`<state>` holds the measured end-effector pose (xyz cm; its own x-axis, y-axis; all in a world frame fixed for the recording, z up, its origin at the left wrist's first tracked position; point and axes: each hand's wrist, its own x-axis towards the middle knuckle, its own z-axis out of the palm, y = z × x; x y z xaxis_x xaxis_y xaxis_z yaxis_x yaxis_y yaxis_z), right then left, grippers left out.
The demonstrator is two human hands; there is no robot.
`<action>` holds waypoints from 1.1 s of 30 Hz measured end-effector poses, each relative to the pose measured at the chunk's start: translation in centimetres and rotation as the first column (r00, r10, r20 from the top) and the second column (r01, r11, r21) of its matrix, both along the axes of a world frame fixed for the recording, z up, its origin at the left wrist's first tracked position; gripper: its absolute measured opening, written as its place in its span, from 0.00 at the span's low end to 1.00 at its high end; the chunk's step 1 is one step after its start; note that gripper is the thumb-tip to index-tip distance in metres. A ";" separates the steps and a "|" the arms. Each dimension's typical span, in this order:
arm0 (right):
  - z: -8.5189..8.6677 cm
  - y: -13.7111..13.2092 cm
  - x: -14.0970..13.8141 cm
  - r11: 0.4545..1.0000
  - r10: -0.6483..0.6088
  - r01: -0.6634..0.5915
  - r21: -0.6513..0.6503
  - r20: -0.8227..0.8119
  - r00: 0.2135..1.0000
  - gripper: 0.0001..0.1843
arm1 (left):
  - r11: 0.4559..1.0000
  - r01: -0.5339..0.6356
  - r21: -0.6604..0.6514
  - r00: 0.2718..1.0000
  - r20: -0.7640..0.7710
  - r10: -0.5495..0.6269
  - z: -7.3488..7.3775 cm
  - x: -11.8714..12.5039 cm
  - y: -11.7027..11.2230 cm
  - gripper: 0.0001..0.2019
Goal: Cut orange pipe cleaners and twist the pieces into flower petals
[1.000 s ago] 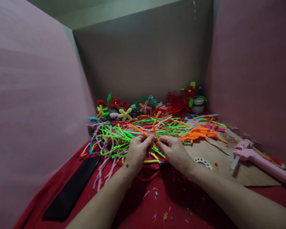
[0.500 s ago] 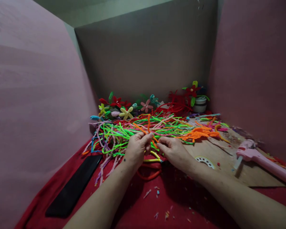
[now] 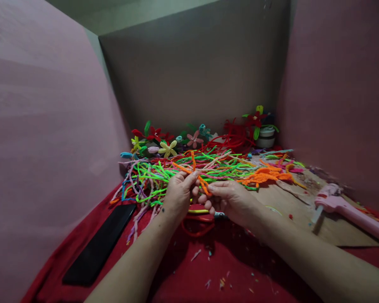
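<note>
An orange pipe cleaner [image 3: 203, 182] is bent between my two hands, with its two loose ends crossing and sticking up past my left fingers. My left hand [image 3: 180, 191] pinches it where the ends cross. On the near, looped part, my right hand [image 3: 229, 198] grips with thumb and fingers. Just beneath the hands, scissors [image 3: 198, 223] with red and yellow handles lie on the red cloth [image 3: 189, 269]. Behind them spreads a heap of pipe cleaners [image 3: 154, 174] in green, pink, purple and other colours.
At left lies a black flat slab [image 3: 97, 246]. A pink glue gun [image 3: 341, 204] rests on the brown board [image 3: 303, 223] at right, near orange pipe-cleaner pieces [image 3: 265, 174]. Pipe-cleaner flowers [image 3: 167, 148] and a small white pot [image 3: 265, 138] stand at the back. Pink walls rise on both sides.
My right hand has turned and moved slightly, its fingers now curled under the near part of the orange pipe cleaner. My left hand shifted slightly left, still pinching.
</note>
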<state>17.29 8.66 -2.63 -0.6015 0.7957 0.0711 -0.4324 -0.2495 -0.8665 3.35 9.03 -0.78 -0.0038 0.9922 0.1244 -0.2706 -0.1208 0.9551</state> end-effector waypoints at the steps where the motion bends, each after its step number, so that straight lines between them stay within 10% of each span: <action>1: -0.2 0.2 0.0 0.998 0.019 -0.021 -0.051 -0.039 0.999 0.07 | 1.000 -0.002 0.013 1.000 0.007 0.002 0.1 0.0 0.0 0.12; 8: -0.5 0.4 -0.1 0.952 -0.036 -0.010 -0.307 -0.147 0.989 0.07 | 0.999 0.023 0.026 0.999 -0.024 -0.023 0.4 0.2 -0.4 0.13; 33: -0.6 -0.1 -0.8 0.955 -0.147 0.108 -0.275 -0.123 0.982 0.08 | 0.999 -0.047 0.002 0.993 0.112 0.046 0.7 0.7 -0.7 0.10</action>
